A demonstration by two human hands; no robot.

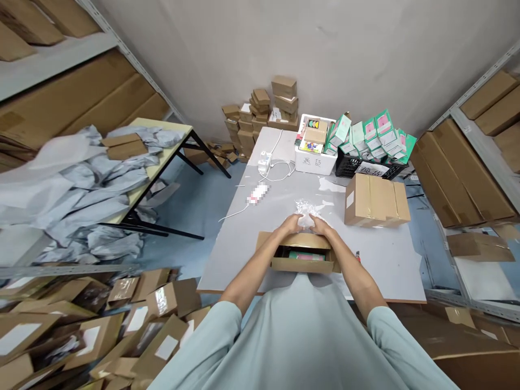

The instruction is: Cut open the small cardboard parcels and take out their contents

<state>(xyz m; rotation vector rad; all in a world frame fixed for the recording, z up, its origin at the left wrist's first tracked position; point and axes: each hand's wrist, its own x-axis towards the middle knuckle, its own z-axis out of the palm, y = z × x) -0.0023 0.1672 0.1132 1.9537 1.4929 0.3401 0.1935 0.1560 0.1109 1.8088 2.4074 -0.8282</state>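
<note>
Just past an open cardboard box [300, 265], both hands grasp a crumpled sheet of clear plastic wrap [307, 208] that lies over the grey table. My left hand [292, 223] pinches its left side, and my right hand [319, 225] has the right side; the fingertips are partly hidden. Inside the box sits a green and pink package [307, 255], half covered by the raised flaps. My forearms pass on either side of this box, which stands at the near table edge, close to my body.
A closed cardboard box [376, 200] stands on the right of the table [231, 244]. Behind are a white bin [314, 162] and a black crate [365, 169] of green boxes. A small red-and-black tool [358, 257] lies near my right forearm; white cables [280, 173] lie left.
</note>
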